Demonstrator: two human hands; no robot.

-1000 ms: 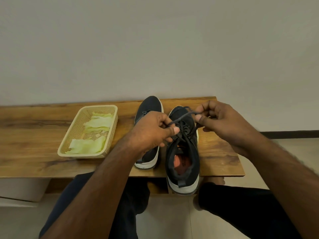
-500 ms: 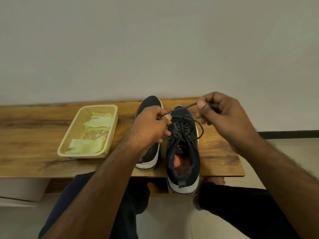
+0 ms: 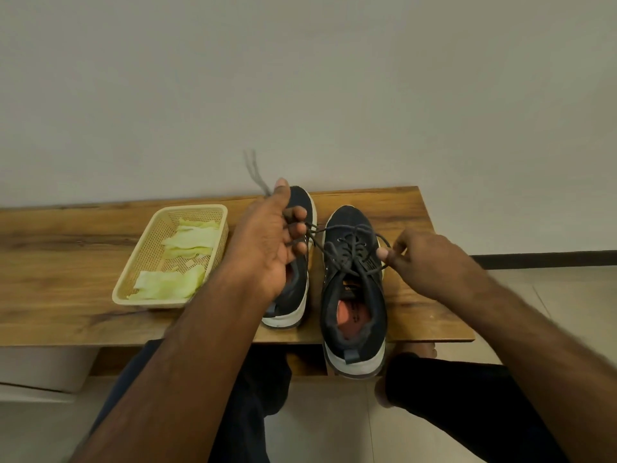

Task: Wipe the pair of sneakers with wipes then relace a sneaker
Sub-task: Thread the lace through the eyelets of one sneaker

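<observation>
Head view, looking down at a wooden bench (image 3: 66, 248) against a plain wall. Two dark sneakers with white soles stand side by side, toes to the wall. The right sneaker (image 3: 354, 295) overhangs the near edge; the left sneaker (image 3: 293, 295) sits partly behind the left hand (image 3: 267, 242).

That hand is raised, fingers curled round one lace (image 3: 320, 242) strand, its blurred end flicking up above the thumb. The right hand (image 3: 424, 259) pinches a lace loop between thumb and fingertip beside the right sneaker's tongue.

This looks like the relacing step, near its end: the knot being drawn. Next, both hands likely need to pull outward evenly until the bow snugs down.

A cream basket (image 3: 150, 255) at left holds pale green wipes (image 3: 167, 284), about three.
</observation>
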